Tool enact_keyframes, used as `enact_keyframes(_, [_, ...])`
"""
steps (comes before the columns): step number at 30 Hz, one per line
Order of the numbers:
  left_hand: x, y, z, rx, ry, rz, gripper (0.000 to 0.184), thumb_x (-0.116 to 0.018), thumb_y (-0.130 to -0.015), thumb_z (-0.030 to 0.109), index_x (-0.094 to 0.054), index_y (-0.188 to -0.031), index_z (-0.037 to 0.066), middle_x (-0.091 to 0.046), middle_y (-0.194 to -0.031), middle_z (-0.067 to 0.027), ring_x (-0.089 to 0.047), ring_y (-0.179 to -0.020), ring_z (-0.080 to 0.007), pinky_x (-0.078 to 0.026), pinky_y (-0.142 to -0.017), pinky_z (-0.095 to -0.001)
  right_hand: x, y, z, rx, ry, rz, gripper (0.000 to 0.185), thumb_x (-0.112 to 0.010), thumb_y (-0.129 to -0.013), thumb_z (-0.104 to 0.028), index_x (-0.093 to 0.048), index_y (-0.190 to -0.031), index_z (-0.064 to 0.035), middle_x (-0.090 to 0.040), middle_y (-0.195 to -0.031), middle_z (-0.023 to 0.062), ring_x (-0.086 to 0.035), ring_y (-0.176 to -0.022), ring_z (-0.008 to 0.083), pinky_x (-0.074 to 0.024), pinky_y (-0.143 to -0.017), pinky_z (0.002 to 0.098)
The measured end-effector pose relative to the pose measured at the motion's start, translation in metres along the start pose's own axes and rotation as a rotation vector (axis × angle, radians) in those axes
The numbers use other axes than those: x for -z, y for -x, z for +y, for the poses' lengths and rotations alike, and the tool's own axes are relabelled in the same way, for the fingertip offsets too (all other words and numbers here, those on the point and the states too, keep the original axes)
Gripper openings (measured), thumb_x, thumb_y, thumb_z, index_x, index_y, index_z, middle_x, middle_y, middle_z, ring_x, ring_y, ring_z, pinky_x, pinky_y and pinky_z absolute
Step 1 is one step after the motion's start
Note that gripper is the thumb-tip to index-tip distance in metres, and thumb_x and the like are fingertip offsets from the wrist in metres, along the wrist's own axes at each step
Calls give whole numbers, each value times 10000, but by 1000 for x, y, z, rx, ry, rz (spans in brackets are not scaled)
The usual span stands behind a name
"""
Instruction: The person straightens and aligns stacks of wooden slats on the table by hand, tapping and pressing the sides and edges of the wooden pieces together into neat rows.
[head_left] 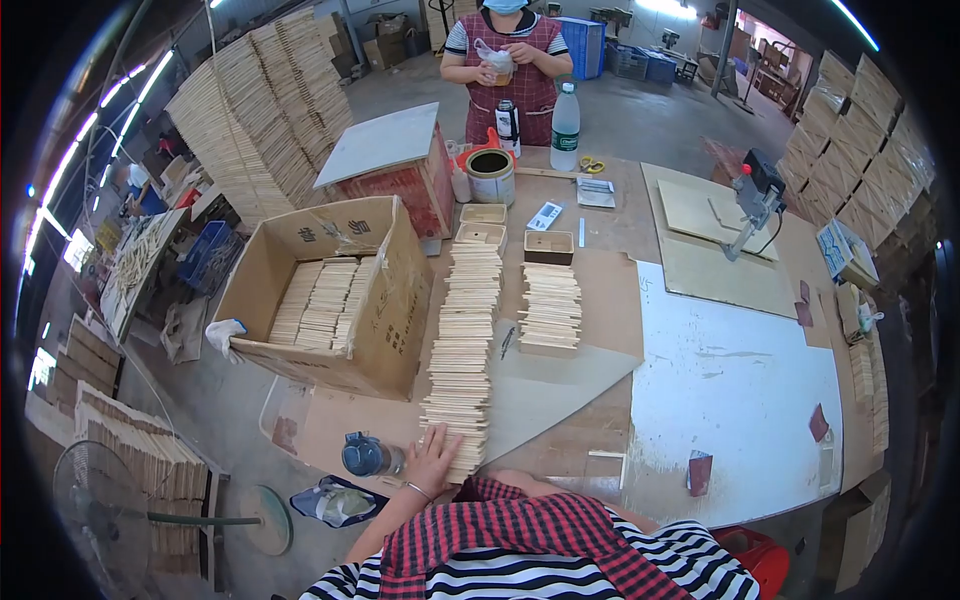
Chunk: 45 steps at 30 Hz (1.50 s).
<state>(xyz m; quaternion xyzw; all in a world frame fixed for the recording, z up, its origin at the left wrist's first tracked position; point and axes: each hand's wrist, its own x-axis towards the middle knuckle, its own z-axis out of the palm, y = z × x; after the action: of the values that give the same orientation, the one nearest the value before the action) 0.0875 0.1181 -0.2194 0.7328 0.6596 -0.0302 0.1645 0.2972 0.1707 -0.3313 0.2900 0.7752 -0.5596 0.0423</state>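
A long row of thin wooden slats (461, 345), packed face to face, runs along the table toward my body. My left hand (432, 462) lies on the near end of this row with its fingers stretched out against the slats. The right forearm (528, 484) reaches inward at the table's near edge. My right hand is hidden, so I cannot see its fingers or whether it holds anything. To the right of the long row lies a shorter row of slats (551, 308). A dark-lidded jar (366, 455) stands just left of my left hand.
A cardboard box (385, 320) with bundled slats stands at left. Beyond the rows are small boxes (549, 247), a paint can (491, 177) and a bottle (565, 128). A white board (735, 380) covers the right side. A co-worker (508, 70) in an apron stands opposite, holding a bag.
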Motion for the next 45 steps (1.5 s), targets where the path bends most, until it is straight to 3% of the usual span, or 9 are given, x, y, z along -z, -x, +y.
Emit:
enact_keyframes(10, [-3,-1,-6,-7,1,-27,1149,-885,-544,329,-249,-1500,266,-128,-1589,-139,-155,-1459,-339,-287,-1045,-655,16,-4,-65,-150,305,-155,341,-507,-881,-303,-700,-1037,-69,-681,-1056,188,-669,-977,343,-539,-797,424])
enact_keyframes(18, [9,-8,-2,-45,-39,-50,1107,-856,-569,323,-261,-1498,230,-137,-1575,-179,-161,-1451,-370,-282,-1036,-667,-20,-31,-23,-187,303,-143,356,-512,-879,-329,-698,-1060,-86,-681,-1074,182,-667,-995,344,-541,-810,430])
enact_keyframes(22, [13,-6,-1,-51,-43,-49,1086,-844,-585,302,-262,-1498,226,-128,-1579,-179,-157,-1452,-371,-272,-1037,-670,12,-5,-65,-229,254,-148,367,-516,-877,-331,-685,-1095,-88,-670,-1105,187,-660,-1016,346,-540,-820,429])
enact_keyframes(27, [-6,-2,-6,-57,-51,15,1051,-823,-609,283,-264,-1498,226,-122,-1581,-182,-153,-1454,-373,-268,-1038,-665,-2,-9,-53,-171,274,-204,383,-514,-880,-332,-669,-1133,-90,-659,-1134,189,-654,-1029,349,-535,-832,427])
enact_keyframes(29, [-9,-3,-8,-57,-63,37,1046,-819,-612,281,-265,-1497,226,-120,-1582,-184,-152,-1454,-373,-269,-1038,-663,-40,4,-49,-75,724,347,386,-511,-881,-333,-666,-1134,-87,-658,-1133,191,-653,-1027,350,-531,-839,429])
enact_keyframes(31, [-11,-3,-6,-52,-40,45,1112,-862,-565,259,-258,-1499,242,-113,-1585,-172,-149,-1457,-363,-283,-1043,-654,-45,1,-42,-21,938,627,387,-509,-882,-334,-665,-1135,-86,-658,-1132,192,-653,-1026,350,-529,-842,430])
enact_keyframes(34, [-9,-3,-4,-45,-25,36,1140,-883,-544,252,-258,-1498,248,-110,-1586,-168,-146,-1459,-360,-288,-1046,-651,14,-12,-41,-178,238,-202,388,-523,-880,-352,-670,-1110,-77,-663,-1109,198,-656,-1011,350,-526,-832,436])
enact_keyframes(43, [-13,3,-4,-44,-20,43,1081,-856,-571,262,-284,-1488,247,-132,-1583,-167,-149,-1459,-361,-270,-1053,-653,67,32,-49,-77,120,36,373,-592,-874,-375,-675,-1041,-52,-696,-960,177,-674,-867,337,-524,-759,425])
enact_keyframes(45, [-14,5,-5,-44,-34,38,1068,-849,-577,261,-290,-1487,247,-138,-1582,-166,-150,-1459,-360,-267,-1054,-653,77,41,-46,-50,-1,224,318,-597,-901,-322,-671,-1032,-41,-694,-878,135,-661,-780,255,-517,-711,376])
